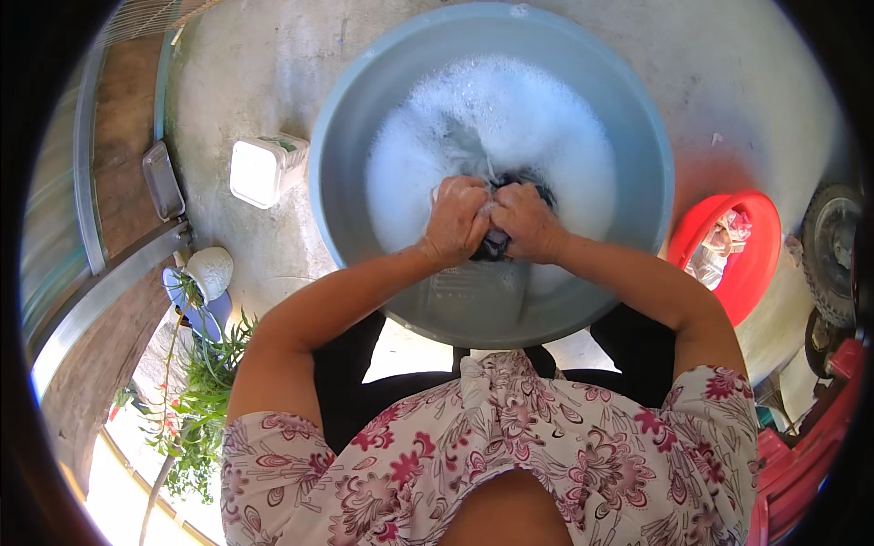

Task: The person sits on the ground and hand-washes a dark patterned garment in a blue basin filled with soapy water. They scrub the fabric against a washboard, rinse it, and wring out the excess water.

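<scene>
A large grey-blue plastic basin (369, 89) of sudsy water stands right before me. White foam (512, 102) spreads over much of the water. Near the basin's front part, my left hand (459, 217) and my right hand (529, 222) meet, both closed on a wet dark cloth (526, 181). Parts of the cloth show behind and below the hands; the rest is hidden by the fingers and foam. Under the hands, a grey washboard-like panel (478, 286) slopes against the near inner wall of the basin.
A red plastic basin (763, 252) holding light crumpled cloth (720, 246) stands at the right, near a wheel (833, 252). At the left are a white plastic tub (256, 174), a grey tray (164, 181), a white pot (210, 271) and green plants (205, 389).
</scene>
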`<state>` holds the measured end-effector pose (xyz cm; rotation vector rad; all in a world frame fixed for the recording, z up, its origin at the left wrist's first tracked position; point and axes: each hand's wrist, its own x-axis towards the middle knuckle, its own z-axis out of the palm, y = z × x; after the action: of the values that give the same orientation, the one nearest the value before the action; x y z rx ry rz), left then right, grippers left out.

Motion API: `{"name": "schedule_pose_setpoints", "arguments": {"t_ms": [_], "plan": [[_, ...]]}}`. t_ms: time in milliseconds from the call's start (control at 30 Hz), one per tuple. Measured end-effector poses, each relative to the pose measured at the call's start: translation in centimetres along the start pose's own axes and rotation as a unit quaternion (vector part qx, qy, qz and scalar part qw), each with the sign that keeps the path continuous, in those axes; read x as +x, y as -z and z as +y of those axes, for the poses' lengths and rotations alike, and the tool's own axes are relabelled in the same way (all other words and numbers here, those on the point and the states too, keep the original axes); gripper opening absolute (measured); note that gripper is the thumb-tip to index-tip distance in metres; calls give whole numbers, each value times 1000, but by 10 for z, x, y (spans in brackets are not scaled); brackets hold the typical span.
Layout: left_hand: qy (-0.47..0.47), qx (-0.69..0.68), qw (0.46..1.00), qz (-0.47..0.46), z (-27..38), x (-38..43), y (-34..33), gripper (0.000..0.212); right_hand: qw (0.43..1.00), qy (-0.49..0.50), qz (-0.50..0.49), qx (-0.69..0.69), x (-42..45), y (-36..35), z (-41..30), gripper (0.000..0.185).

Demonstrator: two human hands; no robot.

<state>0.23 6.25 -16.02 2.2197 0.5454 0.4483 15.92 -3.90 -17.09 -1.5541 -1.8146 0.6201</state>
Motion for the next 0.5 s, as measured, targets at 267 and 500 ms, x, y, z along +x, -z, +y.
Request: {"name": "schedule_pose_setpoints", "arguments": {"t_ms": [267, 500], "plan": [[173, 109, 977, 59, -63, 79, -7, 19, 969, -242, 34, 36, 57, -24, 45, 40], [-13, -20, 999, 31, -10, 6, -10, 10, 993, -94, -76, 16, 2, -6, -2, 38]]}}
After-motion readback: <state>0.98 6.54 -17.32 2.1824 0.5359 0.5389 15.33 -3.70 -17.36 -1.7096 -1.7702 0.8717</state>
